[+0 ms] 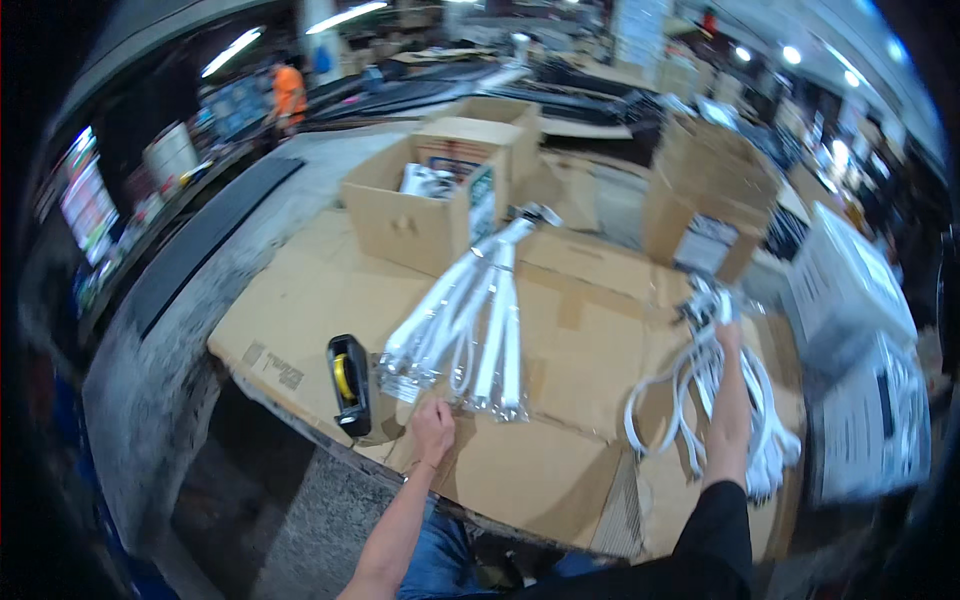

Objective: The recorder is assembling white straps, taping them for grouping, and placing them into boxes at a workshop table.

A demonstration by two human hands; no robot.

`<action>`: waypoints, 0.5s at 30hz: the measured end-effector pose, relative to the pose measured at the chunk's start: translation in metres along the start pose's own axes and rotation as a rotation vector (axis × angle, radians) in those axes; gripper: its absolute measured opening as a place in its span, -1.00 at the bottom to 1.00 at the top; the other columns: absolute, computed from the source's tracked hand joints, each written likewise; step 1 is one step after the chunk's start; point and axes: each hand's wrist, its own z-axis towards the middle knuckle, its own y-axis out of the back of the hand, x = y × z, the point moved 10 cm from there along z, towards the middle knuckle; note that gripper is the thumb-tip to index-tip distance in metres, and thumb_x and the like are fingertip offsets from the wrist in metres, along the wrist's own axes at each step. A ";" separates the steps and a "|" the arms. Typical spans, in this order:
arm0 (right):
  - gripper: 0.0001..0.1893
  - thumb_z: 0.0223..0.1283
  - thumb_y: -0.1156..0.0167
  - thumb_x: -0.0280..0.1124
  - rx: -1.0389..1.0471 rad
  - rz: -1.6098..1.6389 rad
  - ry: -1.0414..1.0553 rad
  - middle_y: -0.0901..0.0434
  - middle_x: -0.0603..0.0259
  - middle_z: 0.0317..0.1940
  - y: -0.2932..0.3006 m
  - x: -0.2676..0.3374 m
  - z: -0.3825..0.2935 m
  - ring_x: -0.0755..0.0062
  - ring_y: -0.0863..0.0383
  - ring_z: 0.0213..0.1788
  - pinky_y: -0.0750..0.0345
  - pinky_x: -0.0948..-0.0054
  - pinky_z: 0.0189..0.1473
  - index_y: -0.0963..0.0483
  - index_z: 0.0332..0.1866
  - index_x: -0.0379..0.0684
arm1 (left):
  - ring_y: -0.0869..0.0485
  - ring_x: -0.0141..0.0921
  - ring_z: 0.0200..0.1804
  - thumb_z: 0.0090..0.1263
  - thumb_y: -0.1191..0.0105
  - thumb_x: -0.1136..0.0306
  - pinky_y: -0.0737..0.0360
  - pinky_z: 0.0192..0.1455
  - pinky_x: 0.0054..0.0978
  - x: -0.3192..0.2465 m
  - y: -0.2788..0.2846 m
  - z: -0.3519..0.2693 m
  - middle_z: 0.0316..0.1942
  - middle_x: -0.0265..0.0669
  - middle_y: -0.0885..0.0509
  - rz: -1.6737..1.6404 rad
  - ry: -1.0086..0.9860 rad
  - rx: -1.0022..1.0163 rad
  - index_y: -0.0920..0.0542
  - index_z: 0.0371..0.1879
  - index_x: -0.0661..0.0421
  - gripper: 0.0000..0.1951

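Observation:
My left hand [433, 431], fingers curled, is at the lower end of a fan of white straps in clear plastic bags [480, 315]. Whether it pinches any plastic is hidden. Dark metal fittings gather at the fan's far end. To the left stands a black tape dispenser [351, 386] with a yellow core. Over on the right, my right hand [729, 335] is closed around a white strap at the metal-fitting end of a loose pile of white straps [761, 409]. Blur hides its fingertips. The pile's straps loop and spread towards me.
Flattened cardboard [562, 465] covers the work table. Behind the bagged straps is an open carton [401, 232] with packed items inside. A taller carton [709, 195] stands back right, with wrapped white packages [870, 420] stacked at the right edge. A person in orange [289, 94] is far left.

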 end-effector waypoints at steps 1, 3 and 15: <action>-0.46 0.04 -0.22 -0.11 0.046 -0.065 0.044 -0.59 -0.04 0.02 0.000 0.005 -0.002 -0.07 -0.56 0.09 -0.49 0.07 0.09 -0.47 0.13 -0.14 | -0.55 0.09 -0.40 0.36 0.09 0.30 -0.45 -0.31 0.00 0.002 0.009 0.000 -0.54 0.10 -0.55 0.014 0.028 -0.053 -0.51 -0.52 0.23 -0.73; -0.51 -0.05 -0.23 -0.23 -0.003 -0.064 0.026 -0.59 -0.16 -0.03 0.020 0.026 -0.025 -0.12 -0.56 0.07 -0.49 0.10 0.11 -0.51 0.02 -0.27 | -0.56 0.06 -0.42 0.35 0.07 0.30 -0.46 -0.33 -0.02 -0.005 0.014 -0.005 -0.54 0.08 -0.56 0.043 -0.005 -0.010 -0.52 -0.53 0.22 -0.73; -0.65 0.19 -0.13 -0.51 0.231 0.929 0.528 -0.56 0.26 0.00 0.259 0.067 -0.068 0.51 -0.48 0.02 -0.38 0.49 0.07 -0.45 0.10 -0.35 | -0.59 0.05 -0.39 0.39 0.10 0.24 -0.46 -0.31 -0.03 -0.006 0.000 0.005 -0.52 0.09 -0.58 0.013 0.064 0.074 -0.52 -0.51 0.23 -0.68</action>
